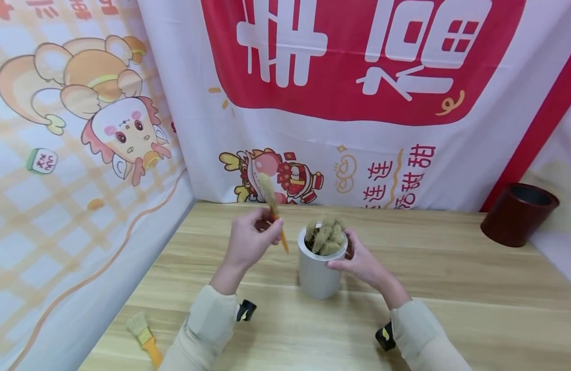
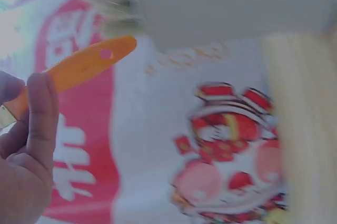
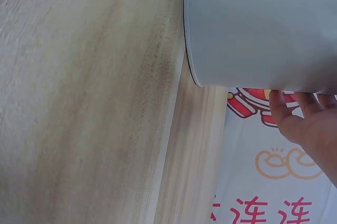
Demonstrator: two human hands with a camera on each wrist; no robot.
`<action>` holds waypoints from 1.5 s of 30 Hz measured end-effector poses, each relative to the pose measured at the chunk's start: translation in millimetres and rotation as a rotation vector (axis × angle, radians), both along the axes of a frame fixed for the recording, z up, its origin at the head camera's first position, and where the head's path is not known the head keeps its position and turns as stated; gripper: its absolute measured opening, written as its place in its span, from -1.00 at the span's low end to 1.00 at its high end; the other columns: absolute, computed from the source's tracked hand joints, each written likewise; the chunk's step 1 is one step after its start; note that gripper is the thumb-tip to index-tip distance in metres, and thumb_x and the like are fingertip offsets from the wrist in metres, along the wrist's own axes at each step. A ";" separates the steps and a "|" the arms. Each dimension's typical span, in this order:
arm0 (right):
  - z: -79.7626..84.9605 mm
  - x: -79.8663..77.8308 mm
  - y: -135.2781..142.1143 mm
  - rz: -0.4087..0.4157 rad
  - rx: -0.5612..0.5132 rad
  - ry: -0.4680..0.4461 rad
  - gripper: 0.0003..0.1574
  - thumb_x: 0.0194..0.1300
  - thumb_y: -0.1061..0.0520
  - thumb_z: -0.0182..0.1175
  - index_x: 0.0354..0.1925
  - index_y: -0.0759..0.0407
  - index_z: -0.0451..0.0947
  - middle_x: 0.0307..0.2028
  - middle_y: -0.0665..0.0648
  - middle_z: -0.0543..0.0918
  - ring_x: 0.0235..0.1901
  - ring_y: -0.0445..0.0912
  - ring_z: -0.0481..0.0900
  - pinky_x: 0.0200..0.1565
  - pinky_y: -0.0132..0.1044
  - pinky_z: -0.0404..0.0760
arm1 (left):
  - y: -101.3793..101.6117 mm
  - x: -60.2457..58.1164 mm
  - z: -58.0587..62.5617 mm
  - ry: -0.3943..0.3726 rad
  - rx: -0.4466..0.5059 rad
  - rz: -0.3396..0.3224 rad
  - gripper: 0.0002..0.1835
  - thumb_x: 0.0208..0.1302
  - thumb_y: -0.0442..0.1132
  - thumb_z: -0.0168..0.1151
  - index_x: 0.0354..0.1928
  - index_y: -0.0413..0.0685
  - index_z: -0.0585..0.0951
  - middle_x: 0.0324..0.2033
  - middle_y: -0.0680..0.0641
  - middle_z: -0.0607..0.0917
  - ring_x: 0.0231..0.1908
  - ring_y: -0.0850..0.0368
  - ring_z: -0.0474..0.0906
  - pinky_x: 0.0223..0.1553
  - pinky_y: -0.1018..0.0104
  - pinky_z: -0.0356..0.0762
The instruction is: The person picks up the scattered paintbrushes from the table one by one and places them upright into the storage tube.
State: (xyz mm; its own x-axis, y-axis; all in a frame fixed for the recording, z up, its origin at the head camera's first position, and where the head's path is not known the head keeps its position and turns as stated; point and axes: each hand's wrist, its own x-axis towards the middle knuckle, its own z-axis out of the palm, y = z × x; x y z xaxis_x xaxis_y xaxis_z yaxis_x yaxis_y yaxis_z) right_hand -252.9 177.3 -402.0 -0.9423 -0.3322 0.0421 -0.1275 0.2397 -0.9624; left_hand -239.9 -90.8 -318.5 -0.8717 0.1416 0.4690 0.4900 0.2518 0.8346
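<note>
My left hand (image 1: 254, 234) pinches a paintbrush (image 1: 269, 193) by its orange handle, bristles up and handle end pointing down, left of a white cylindrical pot (image 1: 319, 278). In the left wrist view, the flat orange handle (image 2: 89, 63) has a hole near its end. The pot stands upright on the table, filled with fuzzy tan tufts (image 1: 329, 236) that rise above its rim. My right hand (image 1: 362, 262) grips the pot's right side near the top, thumb in front. In the right wrist view, fingertips (image 3: 276, 100) touch the pot's grey-looking wall (image 3: 253, 29).
A second paintbrush (image 1: 145, 337) with an orange handle lies on the wooden table (image 1: 434, 268) at front left. A dark red cylindrical cup (image 1: 517, 215) stands at the back right. Printed cloth (image 1: 295, 134) hangs behind the table, and another (image 1: 95, 206) along the left.
</note>
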 end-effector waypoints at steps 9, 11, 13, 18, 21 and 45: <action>-0.2 0.6 2.4 -0.018 -0.032 0.026 0.11 0.05 0.14 0.42 0.36 0.19 -0.06 0.39 0.36 0.15 0.38 0.30 0.19 0.38 0.17 0.20 | 33.5 -6.6 20.0 0.302 -0.070 -0.040 -0.88 0.16 -0.36 0.28 -0.33 -0.32 0.64 -0.45 -0.22 0.65 -0.53 0.06 0.62 -0.50 0.45 0.62; -0.6 0.8 2.0 -0.013 -0.034 0.027 0.10 0.05 0.14 0.42 0.36 0.20 -0.05 0.39 0.37 0.16 0.38 0.31 0.19 0.38 0.16 0.20 | 36.0 -6.8 19.2 0.298 -0.091 -0.035 -0.88 0.15 -0.36 0.29 -0.33 -0.32 0.65 -0.45 -0.22 0.65 -0.51 0.04 0.62 -0.49 0.46 0.62; -2.1 1.5 1.0 -0.009 -0.032 0.010 0.10 0.05 0.13 0.42 0.36 0.18 -0.04 0.39 0.36 0.16 0.39 0.30 0.18 0.38 0.16 0.20 | 36.9 -6.4 18.0 0.283 -0.113 -0.031 -0.88 0.14 -0.36 0.31 -0.34 -0.32 0.65 -0.45 -0.21 0.66 -0.51 0.04 0.62 -0.50 0.46 0.61; -6.6 3.7 -1.0 0.002 -0.029 -0.018 0.10 0.06 0.11 0.42 0.37 0.16 -0.04 0.41 0.36 0.13 0.40 0.31 0.15 0.37 0.16 0.21 | 37.8 -6.4 13.7 0.244 -0.160 -0.029 -0.90 0.13 -0.35 0.33 -0.34 -0.28 0.66 -0.45 -0.19 0.68 -0.52 0.07 0.63 -0.50 0.48 0.59; -7.0 3.9 0.2 0.002 -0.025 0.012 0.08 0.07 0.12 0.41 0.36 0.19 -0.04 0.40 0.37 0.14 0.39 0.33 0.16 0.36 0.17 0.23 | 40.3 -7.4 11.9 0.241 -0.179 -0.034 -0.89 0.14 -0.34 0.33 -0.32 -0.27 0.67 -0.43 -0.19 0.69 -0.49 0.06 0.64 -0.47 0.47 0.61; -2.6 1.0 4.0 -0.012 -0.010 0.058 0.07 0.05 0.11 0.43 0.34 0.20 -0.01 0.37 0.39 0.19 0.39 0.32 0.18 0.37 0.18 0.20 | 5.9 3.8 12.1 -0.302 -0.536 0.198 -0.52 0.08 -0.13 0.37 0.02 -0.25 0.61 -0.29 -0.11 0.72 -0.36 0.14 0.64 -0.24 0.27 0.65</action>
State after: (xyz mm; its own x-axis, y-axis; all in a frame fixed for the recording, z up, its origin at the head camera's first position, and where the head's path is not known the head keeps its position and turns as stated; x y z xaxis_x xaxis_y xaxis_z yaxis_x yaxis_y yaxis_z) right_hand -251.9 181.3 -404.6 -0.9422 -0.3199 0.0998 -0.1800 0.2320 -0.9559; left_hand -236.0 -84.9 -306.4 -0.9879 0.1111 0.1078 0.1547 0.7339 0.6614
